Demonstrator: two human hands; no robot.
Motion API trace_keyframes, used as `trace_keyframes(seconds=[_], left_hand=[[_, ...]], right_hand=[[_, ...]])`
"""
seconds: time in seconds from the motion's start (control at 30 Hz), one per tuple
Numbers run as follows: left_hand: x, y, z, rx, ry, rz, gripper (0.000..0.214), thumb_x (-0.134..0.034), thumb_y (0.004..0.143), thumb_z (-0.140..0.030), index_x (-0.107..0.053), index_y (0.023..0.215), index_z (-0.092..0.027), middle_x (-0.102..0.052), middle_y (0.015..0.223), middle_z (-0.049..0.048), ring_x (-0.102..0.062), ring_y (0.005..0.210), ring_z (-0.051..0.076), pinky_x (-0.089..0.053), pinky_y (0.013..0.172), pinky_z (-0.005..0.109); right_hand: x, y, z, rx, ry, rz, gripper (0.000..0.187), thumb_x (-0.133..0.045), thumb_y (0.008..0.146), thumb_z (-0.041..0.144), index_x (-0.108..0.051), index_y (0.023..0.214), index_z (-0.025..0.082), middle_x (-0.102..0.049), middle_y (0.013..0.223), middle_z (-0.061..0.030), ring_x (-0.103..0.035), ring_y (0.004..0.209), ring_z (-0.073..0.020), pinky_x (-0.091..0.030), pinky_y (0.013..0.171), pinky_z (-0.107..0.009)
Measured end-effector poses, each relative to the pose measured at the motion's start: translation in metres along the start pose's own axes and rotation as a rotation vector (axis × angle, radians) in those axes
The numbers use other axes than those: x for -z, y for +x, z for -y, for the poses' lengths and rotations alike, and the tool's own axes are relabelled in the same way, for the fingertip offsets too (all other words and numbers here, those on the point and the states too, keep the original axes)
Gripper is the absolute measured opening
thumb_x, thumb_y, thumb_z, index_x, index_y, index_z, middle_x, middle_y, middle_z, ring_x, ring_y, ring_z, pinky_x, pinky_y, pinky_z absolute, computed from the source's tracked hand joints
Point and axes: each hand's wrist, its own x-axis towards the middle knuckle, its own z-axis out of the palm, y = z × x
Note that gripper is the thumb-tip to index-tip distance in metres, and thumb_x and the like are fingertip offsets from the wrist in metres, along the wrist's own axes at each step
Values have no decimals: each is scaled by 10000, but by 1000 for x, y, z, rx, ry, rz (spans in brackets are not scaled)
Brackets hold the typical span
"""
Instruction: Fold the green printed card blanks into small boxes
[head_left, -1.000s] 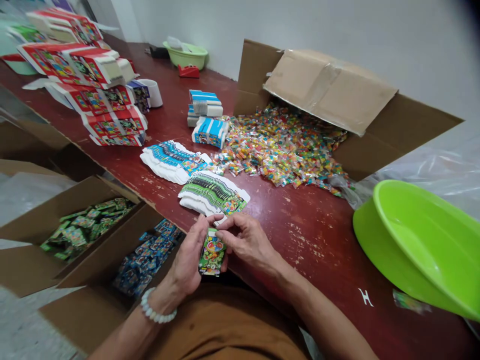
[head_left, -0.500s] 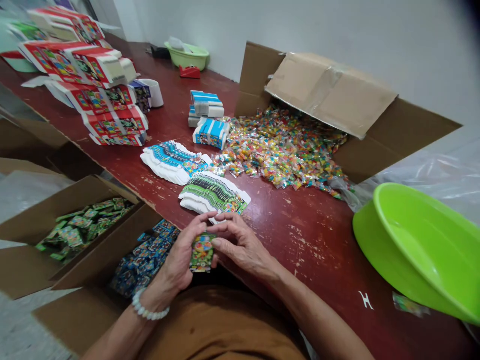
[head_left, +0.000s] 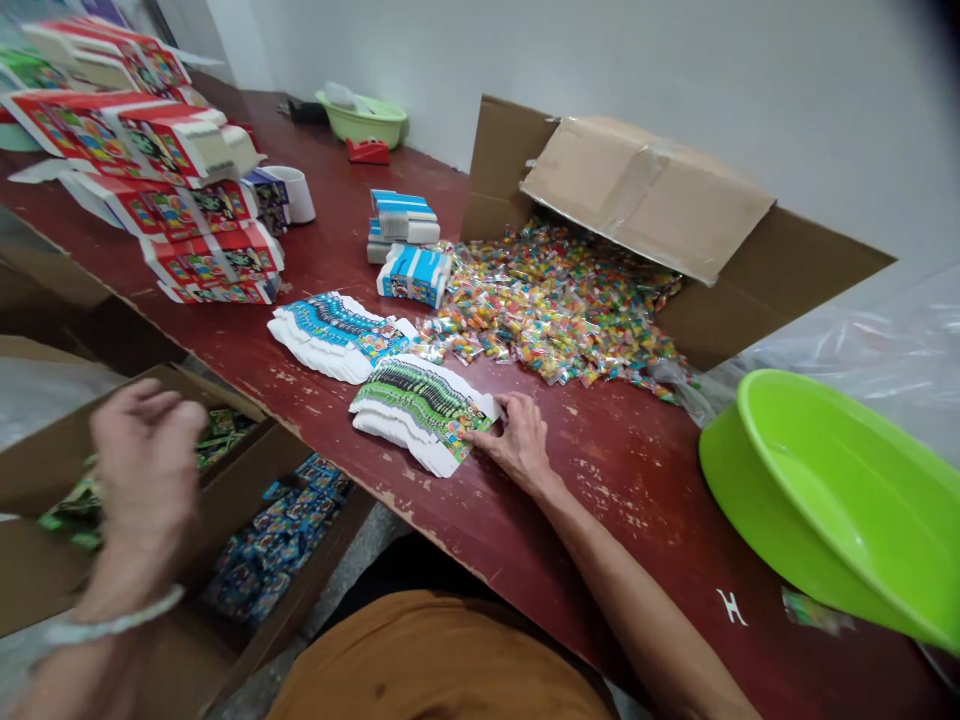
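My right hand [head_left: 519, 442] is at the near end of a fanned row of flat green candy boxes [head_left: 409, 400], its thumb and fingers closed on the edges of the endmost one. My left hand [head_left: 150, 460], smeared by motion, hangs over an open carton [head_left: 247, 395] of filled green packets [head_left: 75, 508]. Whether anything is in its fingers cannot be made out. A fan of flat blue boxes [head_left: 330, 335] lies just behind the green one. Small wrapped candies [head_left: 547, 310] spill from a tipped cardboard box [head_left: 637, 195] behind my right hand.
A bright green basin [head_left: 757, 490] stands at the right. Banded blue box bundles [head_left: 412, 275] lie near the candies, and stacked red box bundles [head_left: 210, 255] at the left. Below the table edge is a carton of blue packets [head_left: 285, 530]. A pale green bowl [head_left: 367, 122] sits at the back.
My hands have parted. The left swung left over the carton of green packets, and the green box held between both hands no longer shows. My right hand reached forward to the green fan.
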Motion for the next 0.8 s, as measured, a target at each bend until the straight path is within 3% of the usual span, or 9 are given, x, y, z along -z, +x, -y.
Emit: trace_keyframes(seconds=[0.07,0.13,0.23,0.3,0.37,0.43,0.57,0.7,0.8], left_hand=[[-41,-7,12,-309,194,-363,389,-508,928,-424,-515,1309,-345,-691,1231,-68,-598,1210,269,-483,722,358],[-81,-14,16,-434,347,-412,544,-723,789,-363,-559,1305,-301,-592,1385,-13,-464,1346,295,-479,938,355],[-125,-23,8,-253,228,-92,572,-768,749,-360,-596,1282,-244,-639,1293,70,-543,1251,292,-477,984,349],[-141,-28,3,-2,-9,249,534,-763,750,-397,-620,1232,-217,-690,1163,94,-645,1076,277,-515,898,349],[-149,-31,4,264,-227,603,445,-758,742,-446,-672,1073,-162,-721,961,109,-697,852,247,-542,786,342],[-153,-34,11,400,-365,760,396,-760,728,-480,-676,910,-139,-687,769,77,-661,629,185,-545,652,314],[-154,-37,21,323,-395,612,373,-798,683,-447,-647,876,-166,-626,669,3,-527,457,102,-475,493,237],[-151,-36,19,283,-144,660,297,-778,677,-396,-633,667,-136,-558,483,-4,-485,427,89,-365,449,193],[-147,-35,21,344,-160,719,404,-816,624,-495,-644,731,-145,-617,550,-2,-541,425,101,-417,456,206]], right_hand=[[2,0,-1,-66,246,-53,486,-766,693,517,-615,1021,193,-588,1142,-107,-530,1074,-286,-428,908,-439],[11,0,1,-140,503,-39,395,-723,718,522,-589,893,195,-617,951,-53,-568,893,-221,-467,801,-365],[36,-5,11,-165,807,138,341,-702,758,503,-568,845,202,-620,790,3,-560,711,-154,-472,692,-293],[52,-13,22,-113,949,298,321,-745,749,453,-577,859,203,-634,790,8,-572,704,-140,-474,698,-280],[62,-22,34,-44,985,392,280,-724,789,426,-580,896,211,-629,800,3,-574,698,-141,-475,678,-278],[64,-31,42,58,866,288,256,-676,836,394,-574,1002,228,-613,881,-17,-572,733,-153,-481,674,-288],[62,-44,48,337,404,20,304,-696,820,327,-577,1086,239,-548,1099,-76,-566,915,-202,-497,807,-349],[65,-49,46,488,260,160,181,-713,817,317,-603,931,228,-606,965,-63,-584,894,-218,-489,776,-340],[68,-50,44,464,296,270,96,-662,859,289,-600,835,221,-601,802,-23,-550,673,-155,-442,597,-270]])
